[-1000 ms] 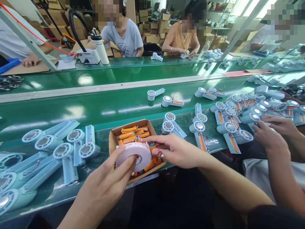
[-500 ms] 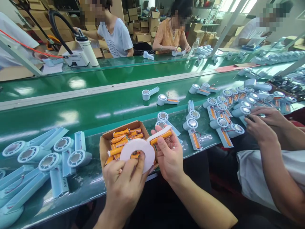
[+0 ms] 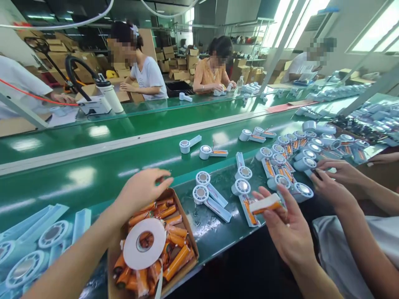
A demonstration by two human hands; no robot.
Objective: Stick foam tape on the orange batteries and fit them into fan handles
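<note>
My right hand (image 3: 285, 232) is closed on an orange battery with a white strip of tape on it (image 3: 264, 204), held above the table's near edge. My left hand (image 3: 141, 189) hovers over the far end of a cardboard box (image 3: 190, 232), fingers loosely stretched toward the pale blue fan shells (image 3: 204, 194), with nothing in it. A white tape roll (image 3: 145, 243) lies flat on several orange batteries (image 3: 176, 259) inside the box.
More fan shells lie at the left (image 3: 52, 234) and in a crowd at the right (image 3: 294, 151). A co-worker's two hands (image 3: 330, 182) work beside me on the right. The green conveyor belt (image 3: 102, 170) runs across, with people seated behind it.
My left hand let go of the tape roll, which now lies in the box, and moved up past it. My right hand carried the taped battery to the right. The view tilted up.
</note>
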